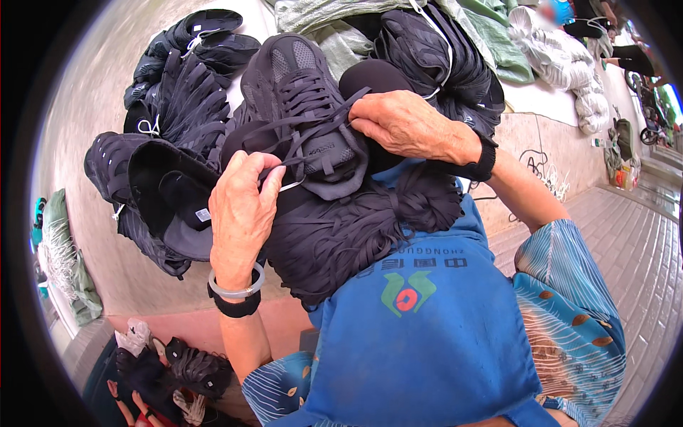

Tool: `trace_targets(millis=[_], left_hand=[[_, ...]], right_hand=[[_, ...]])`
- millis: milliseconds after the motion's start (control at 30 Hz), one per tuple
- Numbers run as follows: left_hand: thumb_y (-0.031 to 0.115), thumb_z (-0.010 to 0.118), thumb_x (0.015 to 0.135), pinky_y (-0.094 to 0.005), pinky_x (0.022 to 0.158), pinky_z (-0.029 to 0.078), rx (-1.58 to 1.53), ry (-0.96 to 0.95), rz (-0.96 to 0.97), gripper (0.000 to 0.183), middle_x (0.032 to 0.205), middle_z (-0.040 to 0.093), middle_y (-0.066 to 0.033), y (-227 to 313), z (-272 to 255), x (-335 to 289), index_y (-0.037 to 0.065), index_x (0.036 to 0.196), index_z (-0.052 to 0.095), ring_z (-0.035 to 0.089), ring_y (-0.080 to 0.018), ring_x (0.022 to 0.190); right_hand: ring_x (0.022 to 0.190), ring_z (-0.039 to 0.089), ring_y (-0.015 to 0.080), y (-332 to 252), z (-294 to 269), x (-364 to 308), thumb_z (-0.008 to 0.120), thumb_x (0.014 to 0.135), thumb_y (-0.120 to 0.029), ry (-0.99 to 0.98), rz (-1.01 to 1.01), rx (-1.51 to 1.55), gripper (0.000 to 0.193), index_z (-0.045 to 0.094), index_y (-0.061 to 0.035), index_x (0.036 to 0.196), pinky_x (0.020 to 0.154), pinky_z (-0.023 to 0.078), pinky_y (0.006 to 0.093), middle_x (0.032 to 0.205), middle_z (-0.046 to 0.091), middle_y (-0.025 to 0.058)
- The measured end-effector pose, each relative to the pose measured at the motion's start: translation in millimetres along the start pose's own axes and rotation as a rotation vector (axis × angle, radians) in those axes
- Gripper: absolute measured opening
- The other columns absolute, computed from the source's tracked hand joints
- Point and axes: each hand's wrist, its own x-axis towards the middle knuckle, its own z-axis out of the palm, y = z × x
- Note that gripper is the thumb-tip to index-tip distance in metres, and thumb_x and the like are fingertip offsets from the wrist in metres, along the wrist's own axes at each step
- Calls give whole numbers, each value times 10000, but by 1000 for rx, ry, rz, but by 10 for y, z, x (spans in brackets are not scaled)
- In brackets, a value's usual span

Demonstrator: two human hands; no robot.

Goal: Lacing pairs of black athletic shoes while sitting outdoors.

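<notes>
A black shoe upper [274,85] with mesh panels lies in front of me, its toe pointing away and its tongue [325,153] toward me. Black laces [302,92] cross its eyelets. My left hand [245,203] is closed, thumb and fingers pinching one lace end beside the tongue. On the other side, my right hand [405,124] pinches the other lace end, pulled out to the right. A thick bundle of loose black shoelaces [327,245] rests on my lap, over a blue apron [427,341].
Stacked black shoe uppers [181,96] tied with white string stand at the left; another tied bundle [413,53] lies at the far right. Beyond are green sacks [491,35] and a white bundle [551,53]. A co-worker's hands [131,402] show at lower left.
</notes>
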Motion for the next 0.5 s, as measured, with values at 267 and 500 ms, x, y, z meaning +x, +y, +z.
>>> trace_targets(millis=[267, 500], left_hand=[[48, 621, 848, -276, 611, 456, -218, -52, 155, 117, 827, 622, -98, -18, -20, 3, -5, 952, 628, 601, -189, 651], [131, 613, 863, -349, 593, 466, -67, -236, 102, 129, 705, 622, -136, 23, -74, -62, 23, 921, 656, 611, -283, 584]], right_hand=[[811, 580, 373, -39, -22, 33, 562, 872, -138, -71, -11, -40, 156, 578, 12, 912, 692, 473, 423, 838, 588, 170], [766, 592, 365, -48, 27, 30, 548, 870, -165, 12, -7, -18, 169, 535, -9, 808, 680, 480, 437, 766, 574, 164]])
